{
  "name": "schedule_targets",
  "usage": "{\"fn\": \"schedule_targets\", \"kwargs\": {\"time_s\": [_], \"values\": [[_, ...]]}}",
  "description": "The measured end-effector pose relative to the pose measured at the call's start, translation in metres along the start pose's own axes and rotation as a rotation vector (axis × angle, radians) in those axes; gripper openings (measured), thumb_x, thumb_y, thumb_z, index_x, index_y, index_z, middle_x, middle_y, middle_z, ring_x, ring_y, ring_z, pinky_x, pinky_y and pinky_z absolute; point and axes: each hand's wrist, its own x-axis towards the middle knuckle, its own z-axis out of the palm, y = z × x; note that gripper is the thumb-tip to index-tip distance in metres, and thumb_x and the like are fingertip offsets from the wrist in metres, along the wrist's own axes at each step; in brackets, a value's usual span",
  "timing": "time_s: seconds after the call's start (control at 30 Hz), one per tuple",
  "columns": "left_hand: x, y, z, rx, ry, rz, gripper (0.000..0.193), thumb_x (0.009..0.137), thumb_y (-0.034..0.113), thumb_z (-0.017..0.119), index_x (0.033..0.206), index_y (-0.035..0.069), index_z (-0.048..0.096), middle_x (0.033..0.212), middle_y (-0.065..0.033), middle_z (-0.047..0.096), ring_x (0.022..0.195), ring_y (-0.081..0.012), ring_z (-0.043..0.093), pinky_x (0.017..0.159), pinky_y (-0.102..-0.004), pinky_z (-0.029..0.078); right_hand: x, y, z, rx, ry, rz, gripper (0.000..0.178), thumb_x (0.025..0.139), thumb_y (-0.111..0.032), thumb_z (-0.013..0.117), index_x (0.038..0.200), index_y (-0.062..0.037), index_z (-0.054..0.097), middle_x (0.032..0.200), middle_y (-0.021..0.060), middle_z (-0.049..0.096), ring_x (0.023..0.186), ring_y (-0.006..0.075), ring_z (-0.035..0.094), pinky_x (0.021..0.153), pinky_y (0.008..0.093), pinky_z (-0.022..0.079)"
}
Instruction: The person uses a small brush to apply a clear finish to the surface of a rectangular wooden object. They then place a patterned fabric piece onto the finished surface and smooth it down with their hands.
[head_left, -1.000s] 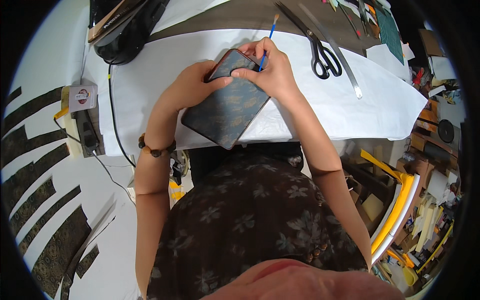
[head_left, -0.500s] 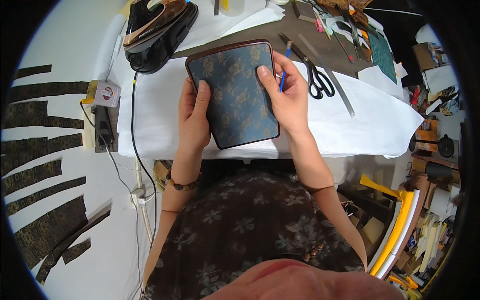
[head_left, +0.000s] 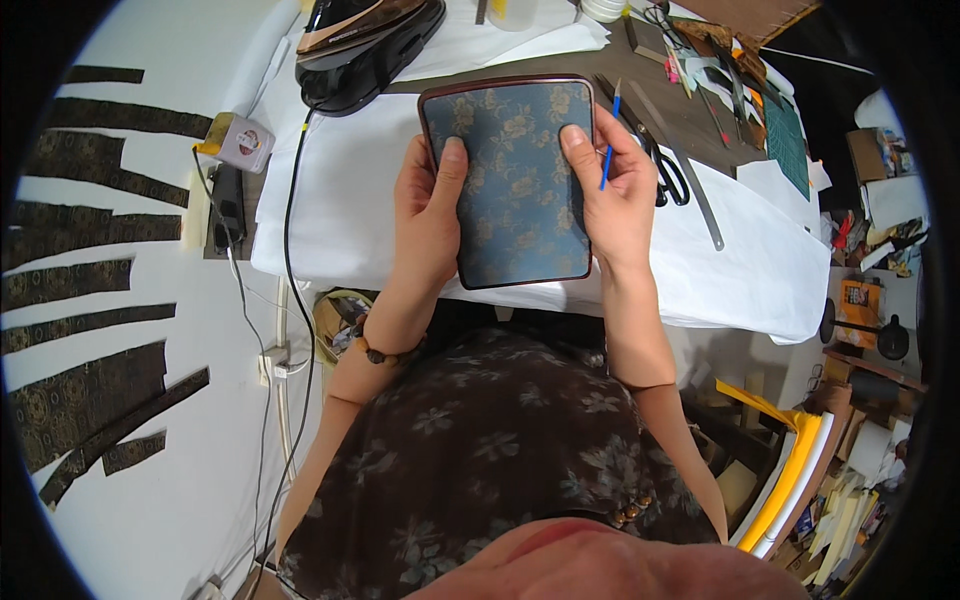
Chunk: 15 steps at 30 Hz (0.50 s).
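Observation:
Both my hands hold a flat rectangular panel (head_left: pixel 520 205) with rounded corners, a dark reddish-brown rim and a blue covering patterned with beige flowers. It is held up at the near side of the white-covered table. My left hand (head_left: pixel 432 205) grips its left edge, thumb on the front face and fingers behind. On the opposite edge, my right hand (head_left: pixel 620 205) grips in the same way. A thin blue stick-like tool (head_left: pixel 608 160) with a paler pointed tip is also tucked among my right fingers. The panel's back is hidden.
Black-handled scissors (head_left: pixel 668 178) and a metal ruler (head_left: pixel 705 205) lie beyond my right hand. An iron (head_left: pixel 365 55) stands at the far left, its black cord (head_left: pixel 290 200) hanging over the near edge. Dark patterned strips (head_left: pixel 90 275) hang at left. A green cutting mat (head_left: pixel 787 150) lies far right.
The panel has turned slightly and sits straighter, still in both hands. The whole view has shifted, so the panel and hands appear further right. The blue tool stays in my right hand.

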Motion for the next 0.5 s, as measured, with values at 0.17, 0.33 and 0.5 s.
{"fn": "schedule_targets", "kwargs": {"time_s": [0.17,0.33,0.5], "values": [[0.0007,-0.0012,-0.0009,-0.023,0.007,0.000,0.025,0.106,0.026,0.055,0.116,0.003,0.056,0.103,-0.0023,0.065,0.090,-0.0046,0.060,0.078,-0.0217,0.052,0.0022,0.0010,0.0016,-0.014,0.017,0.006,0.041,0.098,-0.014,0.070,0.132,0.0064,0.060,0.110,0.0070,0.072,0.093,0.0090,0.064,0.083,0.0234,0.052],[0.0005,-0.0002,0.0007,-0.002,0.027,0.003,0.025,0.106,0.026,0.056,0.115,0.003,0.057,0.100,-0.0011,0.065,0.087,-0.0035,0.059,0.078,-0.0208,0.051,0.0026,0.0008,0.0005,-0.044,0.006,-0.001,0.043,0.098,-0.015,0.070,0.133,0.0070,0.059,0.110,0.0080,0.072,0.093,0.0090,0.065,0.081,0.0233,0.053],[0.0008,-0.0008,0.0011,-0.004,0.035,0.008,0.024,0.106,0.026,0.056,0.114,0.003,0.057,0.099,-0.0007,0.065,0.086,-0.0028,0.058,0.077,-0.0206,0.050,0.0025,0.0004,0.0008,-0.045,0.014,-0.010,0.045,0.097,-0.016,0.070,0.134,0.0079,0.058,0.109,0.0085,0.072,0.093,0.0096,0.065,0.082,0.0234,0.053]]}}
